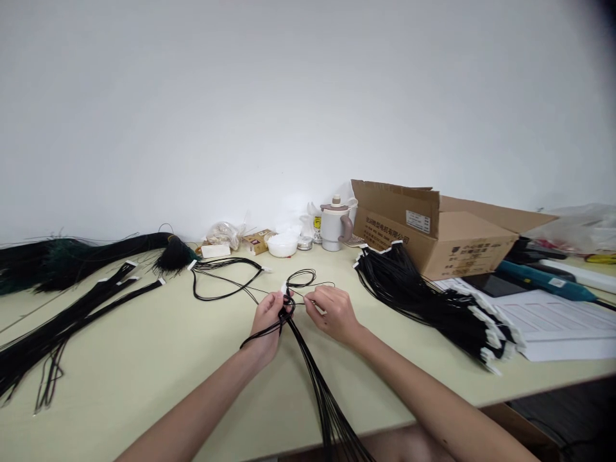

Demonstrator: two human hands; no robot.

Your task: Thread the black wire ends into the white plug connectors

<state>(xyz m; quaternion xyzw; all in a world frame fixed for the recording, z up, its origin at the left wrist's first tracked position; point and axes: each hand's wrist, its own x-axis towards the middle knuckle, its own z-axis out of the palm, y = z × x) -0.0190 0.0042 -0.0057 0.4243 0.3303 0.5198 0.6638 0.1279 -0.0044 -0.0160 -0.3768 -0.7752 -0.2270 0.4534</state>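
Observation:
My left hand is closed around a bundle of thin black wires just below a white connector. The wires hang down from that grip over the table's front edge, and some loop back over the left wrist. To the right, my right hand pinches a single thin black wire between thumb and fingertips. A small loop of wire stands up beyond the connector. Behind the left hand lies a looped black cable with white ends.
Black cables with white connectors lie in a pile at right, beside an open cardboard box and papers. More wire bundles cover the left side. A mug and a white bowl stand by the wall.

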